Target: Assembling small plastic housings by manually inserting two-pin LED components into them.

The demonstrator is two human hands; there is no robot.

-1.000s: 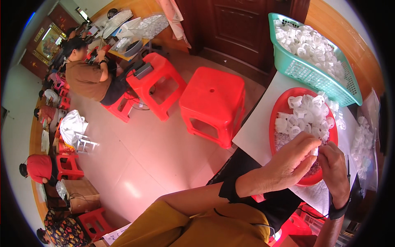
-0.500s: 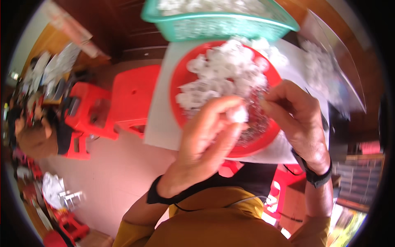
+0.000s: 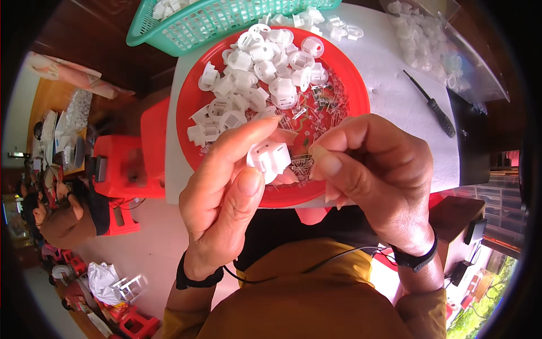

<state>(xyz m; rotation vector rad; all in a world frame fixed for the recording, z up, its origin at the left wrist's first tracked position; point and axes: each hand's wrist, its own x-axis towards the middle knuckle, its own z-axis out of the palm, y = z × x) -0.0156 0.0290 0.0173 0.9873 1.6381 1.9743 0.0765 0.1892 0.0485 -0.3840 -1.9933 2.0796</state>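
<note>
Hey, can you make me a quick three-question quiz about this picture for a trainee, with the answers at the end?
1. Multiple choice: what does the left hand hold? (a) a glass bottle; (b) a white plastic part; (c) a paintbrush.
2. True or false: the black-handled tool lies on the white work surface, outside the round red tray.
3. Fill in the missing colour: the slotted basket at the far side of the tray is ____.

Key: 1. b; 2. true; 3. green.
</note>
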